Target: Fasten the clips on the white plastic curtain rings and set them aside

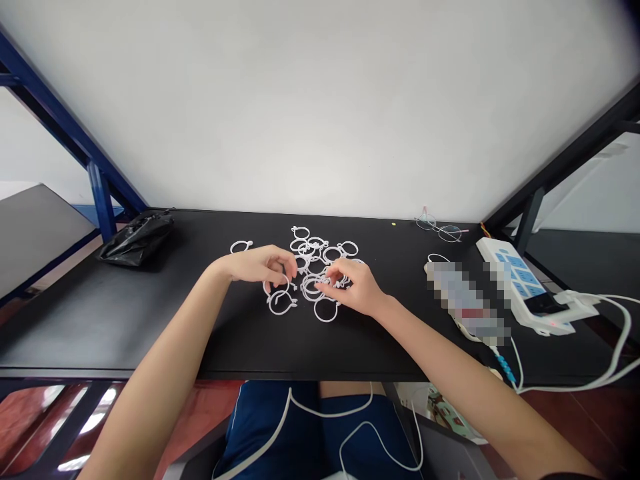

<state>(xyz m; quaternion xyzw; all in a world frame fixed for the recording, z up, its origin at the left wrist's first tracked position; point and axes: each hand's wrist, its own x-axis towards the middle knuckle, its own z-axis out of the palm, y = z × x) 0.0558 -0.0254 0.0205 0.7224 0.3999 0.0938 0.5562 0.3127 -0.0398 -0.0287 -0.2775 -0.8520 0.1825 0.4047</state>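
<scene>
White rings [316,275] are lying in a loose, overlapping cluster at the middle of the black tabletop [100,320], under and around my two hands.
From my remote seat I'm seeing my left hand [263,263] curling over the cluster's left side, while my right hand [354,285] is reaching in from the right; both sets of fingers are bending, but I can't quite tell whether they're clamping a ring. One ring [241,242] is lying beyond the left wrist. A black bag [139,239] is resting far left, a power strip [520,283] far right.
</scene>
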